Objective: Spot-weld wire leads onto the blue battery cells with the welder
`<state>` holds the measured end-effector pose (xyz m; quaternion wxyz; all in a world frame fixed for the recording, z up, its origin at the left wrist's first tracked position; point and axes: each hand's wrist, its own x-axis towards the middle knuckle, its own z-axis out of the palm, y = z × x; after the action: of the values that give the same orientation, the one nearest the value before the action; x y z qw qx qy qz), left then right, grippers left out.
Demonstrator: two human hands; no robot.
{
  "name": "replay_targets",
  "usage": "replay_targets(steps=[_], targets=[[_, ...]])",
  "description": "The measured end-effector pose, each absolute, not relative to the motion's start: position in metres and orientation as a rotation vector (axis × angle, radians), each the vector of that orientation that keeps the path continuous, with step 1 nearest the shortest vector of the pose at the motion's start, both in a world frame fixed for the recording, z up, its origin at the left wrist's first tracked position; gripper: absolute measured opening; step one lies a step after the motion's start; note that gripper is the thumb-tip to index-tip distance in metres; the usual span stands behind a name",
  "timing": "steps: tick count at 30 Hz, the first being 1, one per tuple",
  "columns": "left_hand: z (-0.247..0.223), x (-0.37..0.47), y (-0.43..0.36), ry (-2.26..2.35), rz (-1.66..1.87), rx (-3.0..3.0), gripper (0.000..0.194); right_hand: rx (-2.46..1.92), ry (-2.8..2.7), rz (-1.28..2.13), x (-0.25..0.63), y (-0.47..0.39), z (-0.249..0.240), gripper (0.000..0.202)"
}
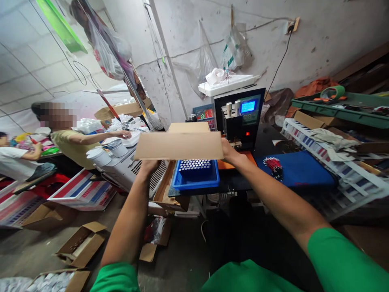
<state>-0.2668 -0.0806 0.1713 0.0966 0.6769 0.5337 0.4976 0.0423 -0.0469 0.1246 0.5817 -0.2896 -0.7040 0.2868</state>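
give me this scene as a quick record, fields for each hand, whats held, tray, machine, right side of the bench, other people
left hand: at the cardboard's lower left edge, fingers mostly hidden
right hand: at the cardboard's right end, fingers mostly hidden
held: brown cardboard, raised between both hands; box or sheet unclear
tray: blue tray with rows of upright cylinders, partly hidden by the cardboard
machine: black, blue screen lit
bench right: red and black wires on a blue surface
other people: two, at left

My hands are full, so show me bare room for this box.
The blue mat looks bare between the wires and the white crate. Crowded: left of the machine, where your cardboard box partly hides a blue tray of cylinders.
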Motion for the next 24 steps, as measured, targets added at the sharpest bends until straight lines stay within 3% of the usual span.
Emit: replay_targets(steps=[6, 10, 14, 18, 24], targets=[[0.272, -0.202, -0.147, 1.281, 1.651, 2.318, 0.046, -0.475, -1.458, 0.937, 0.086, -0.084, 0.174, 0.029], [0.288, -0.147, -0.183, 1.115, 1.587, 2.587, 0.058, -0.454, -1.164, 1.107, 0.122, -0.126, 0.155, 0.032], [0.250, -0.120, -0.177, 1.214, 1.398, 2.791, 0.064, -0.549, -0.879, 1.237, 0.169, -0.163, 0.104, 0.034], [0.185, -0.103, -0.159, 1.271, 1.412, 2.535, 0.061, -0.699, -0.651, 1.164, 0.245, -0.189, 0.062, 0.037], [0.079, -0.097, -0.169, 1.432, 1.206, 2.069, 0.052, -0.848, -0.538, 0.814, 0.394, -0.182, 0.066, 0.037]])
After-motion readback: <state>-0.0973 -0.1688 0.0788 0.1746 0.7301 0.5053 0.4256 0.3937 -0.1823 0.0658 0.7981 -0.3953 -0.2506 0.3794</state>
